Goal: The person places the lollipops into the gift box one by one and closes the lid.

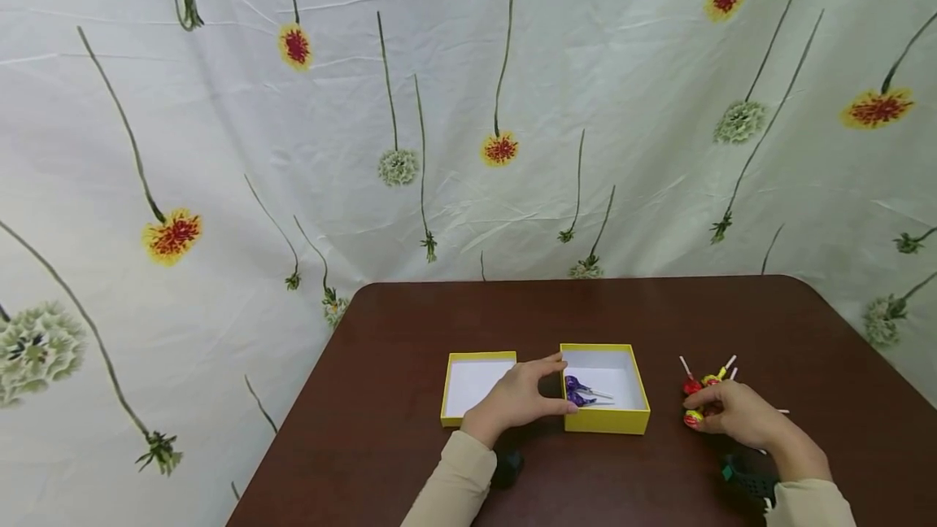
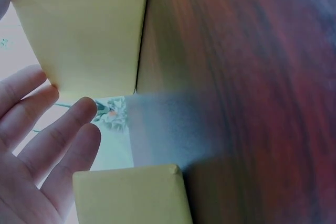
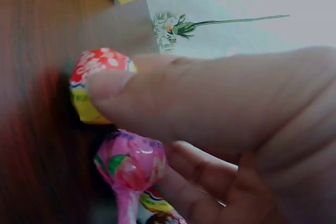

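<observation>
A yellow box [image 1: 606, 422] with a white inside stands on the table, and purple-wrapped lollipops [image 1: 575, 398] lie at its left end. Against the left side of this box rest the thumb and fingertips of my left hand [image 1: 512, 398], the fingers fairly straight. My right hand [image 1: 750, 417], to the right of the box, pinches a red-and-yellow lollipop [image 3: 98, 66] between thumb and finger. Just beside it is a pink lollipop [image 3: 131, 161]. Other lollipops, including a red one [image 1: 691, 385], lie around the right hand, which partly hides the group.
Left of the box lies a shallow yellow-edged lid [image 1: 478, 387], its white inside facing up, partly behind the left hand. The dark brown table [image 1: 410, 324] has rounded far corners. A flower-printed cloth [image 1: 329, 128] hangs behind it.
</observation>
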Demonstrator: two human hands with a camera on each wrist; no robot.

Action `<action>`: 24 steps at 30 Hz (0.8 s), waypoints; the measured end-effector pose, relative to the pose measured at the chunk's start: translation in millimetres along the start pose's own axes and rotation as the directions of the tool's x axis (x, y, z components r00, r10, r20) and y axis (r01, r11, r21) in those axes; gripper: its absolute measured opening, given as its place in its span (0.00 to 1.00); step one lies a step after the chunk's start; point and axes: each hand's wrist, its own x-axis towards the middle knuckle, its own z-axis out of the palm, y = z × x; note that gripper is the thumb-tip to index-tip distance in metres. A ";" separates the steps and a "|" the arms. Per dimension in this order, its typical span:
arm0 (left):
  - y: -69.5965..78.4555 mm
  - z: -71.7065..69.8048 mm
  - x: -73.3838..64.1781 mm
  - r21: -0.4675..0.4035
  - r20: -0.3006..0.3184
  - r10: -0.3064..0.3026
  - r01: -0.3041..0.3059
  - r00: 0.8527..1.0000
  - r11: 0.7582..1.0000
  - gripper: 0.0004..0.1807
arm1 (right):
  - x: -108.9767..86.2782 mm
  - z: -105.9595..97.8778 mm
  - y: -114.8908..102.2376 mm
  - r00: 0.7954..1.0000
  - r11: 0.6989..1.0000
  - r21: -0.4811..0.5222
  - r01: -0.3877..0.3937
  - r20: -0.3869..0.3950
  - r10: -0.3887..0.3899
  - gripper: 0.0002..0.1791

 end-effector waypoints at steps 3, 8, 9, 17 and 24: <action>0.2 -0.1 0.0 -0.006 -0.002 0.000 0.000 1.000 1.000 0.40 | 1.0 2.2 -0.1 1.000 1.000 -0.023 -0.001 -0.019 0.000 0.13; 1.2 -0.3 0.0 -0.007 -0.002 -0.004 0.004 1.000 1.000 0.40 | 4.0 6.8 -1.6 0.999 1.000 -0.002 -0.001 -0.033 0.001 0.11; 1.4 -0.4 0.2 -0.005 -0.001 -0.005 0.005 1.000 1.000 0.40 | 4.8 7.6 -2.4 0.999 1.000 0.005 -0.006 -0.033 0.006 0.10; 0.5 1.3 -1.0 -0.008 -0.004 -0.015 0.015 1.000 1.000 0.40 | 10.9 13.7 -14.4 0.996 0.997 0.064 -0.048 -0.073 0.053 0.10; 2.0 0.5 0.1 0.005 -0.006 -0.007 0.007 1.000 1.000 0.40 | 14.3 9.3 -30.0 0.970 0.987 0.083 -0.137 -0.190 0.150 0.14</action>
